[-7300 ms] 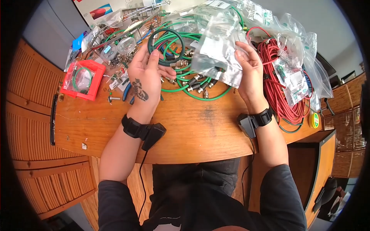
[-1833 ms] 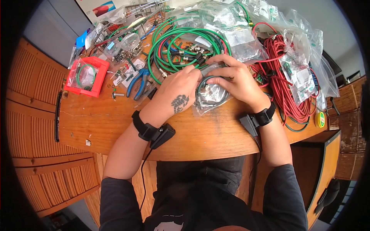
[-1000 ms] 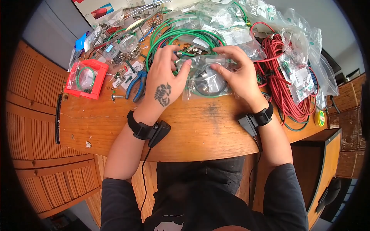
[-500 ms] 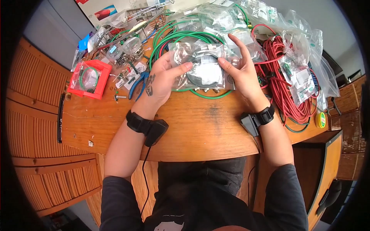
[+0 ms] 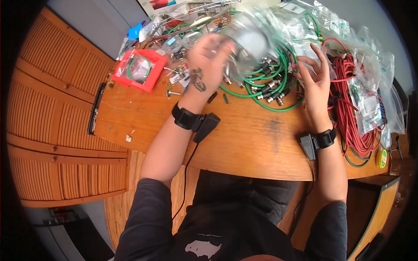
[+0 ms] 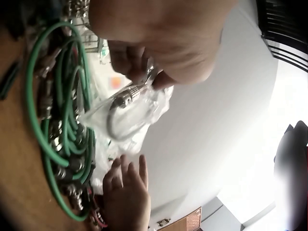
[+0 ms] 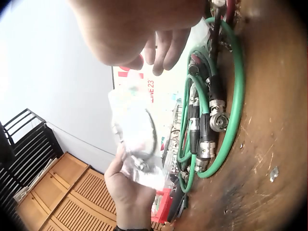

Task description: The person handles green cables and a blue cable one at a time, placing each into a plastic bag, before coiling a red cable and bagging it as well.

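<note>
My left hand (image 5: 205, 65) pinches a clear plastic bag (image 5: 250, 45) by one edge, thumb against fingers. The bag is raised over the back of the table and blurred in the head view. Inside it, a coiled dark cable and a metal connector (image 6: 126, 97) show in the left wrist view. Off to the right, my right hand (image 5: 317, 82) holds nothing, its fingers loosely spread. In the right wrist view the bag (image 7: 137, 137) stands apart from that hand's fingers (image 7: 166, 50). Green cables (image 5: 261, 104) with metal connectors lie coiled on the table between the hands.
A red bin (image 5: 150, 80) with a bagged green cable sits at the left. Red cable (image 5: 346, 108) is heaped at the right beside more plastic bags (image 5: 368, 100). A yellow tin (image 5: 382, 158) stands near the right edge; small black pieces (image 5: 225, 98) lie on the wood.
The coiled cable, first loose in my left hand, went into the bag. Both hands then held the bag; my right hand has let go, and the left has raised it. The head view has shifted.
</note>
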